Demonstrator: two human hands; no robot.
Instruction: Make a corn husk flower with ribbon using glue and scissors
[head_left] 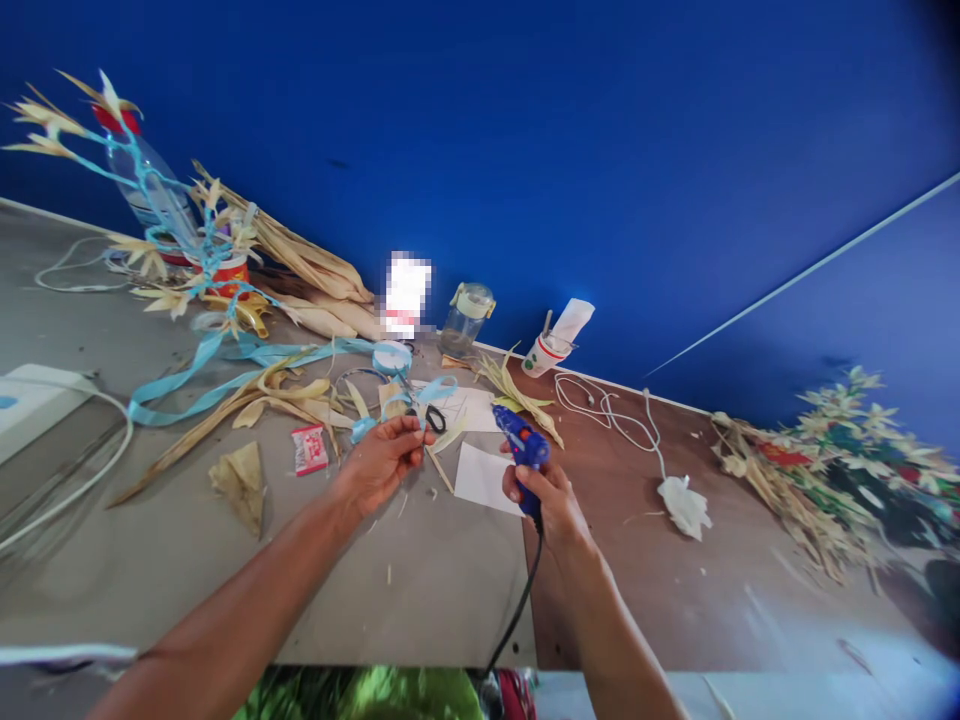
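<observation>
My right hand (553,492) is wrapped round the handle of a blue hot glue gun (522,438), its nozzle pointing up and to the left. A black cord (517,620) runs from the handle down past the table edge. My left hand (386,458) is closed in a pinch, and a small pale strip of corn husk (448,437) sticks out from its fingertips. Just beyond those fingers lie scissors (431,418) with black handles and light-blue ribbon (441,390). White paper (484,478) lies flat between my hands.
Blue ribbon and dried husks (292,398) spread leftward, near a red candy packet (309,450). A ribbon-wrapped branch with husk flowers (214,255) stands at the back left. Along the wall are a glass jar (466,318) and a cup (546,355). White cable (611,410) lies right.
</observation>
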